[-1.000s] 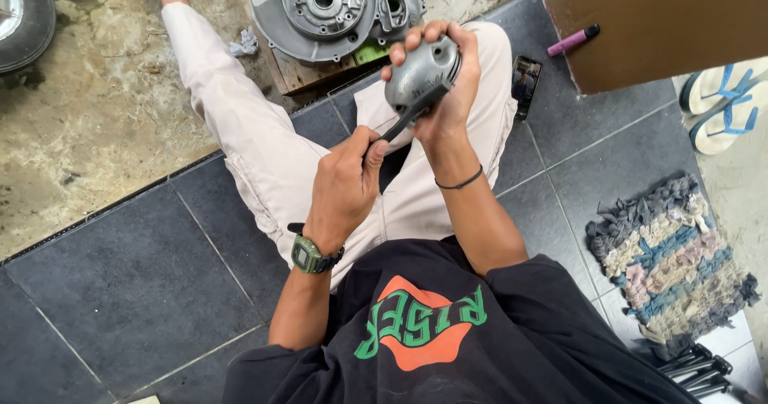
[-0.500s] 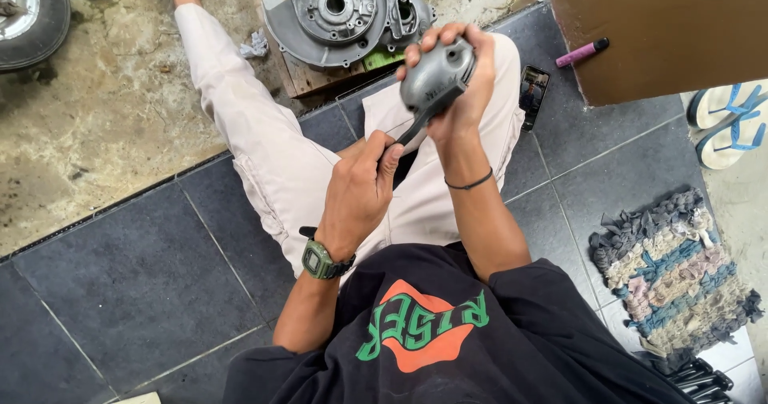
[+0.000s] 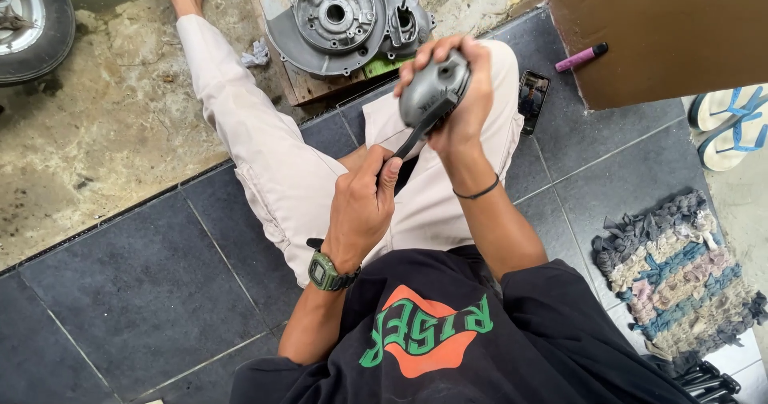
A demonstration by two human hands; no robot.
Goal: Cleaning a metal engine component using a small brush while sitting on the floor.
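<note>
Grey metal cover (image 3: 432,92) in right hand (image 3: 460,104), left hand (image 3: 362,208) gripping tool (image 3: 408,142)

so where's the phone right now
In the head view the phone lies flat on the dark floor tiles, just right of the person's trouser leg and left of the pink marker.

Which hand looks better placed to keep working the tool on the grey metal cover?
Left, probably: the left hand already grips the dark tool, whose tip meets the grey cover. The right hand is occupied cradling it.

I'm seeing engine case (image 3: 344,20) sitting ahead on board (image 3: 308,84), phone (image 3: 533,94) lying right of my knee, rug (image 3: 676,272) further right.
</note>
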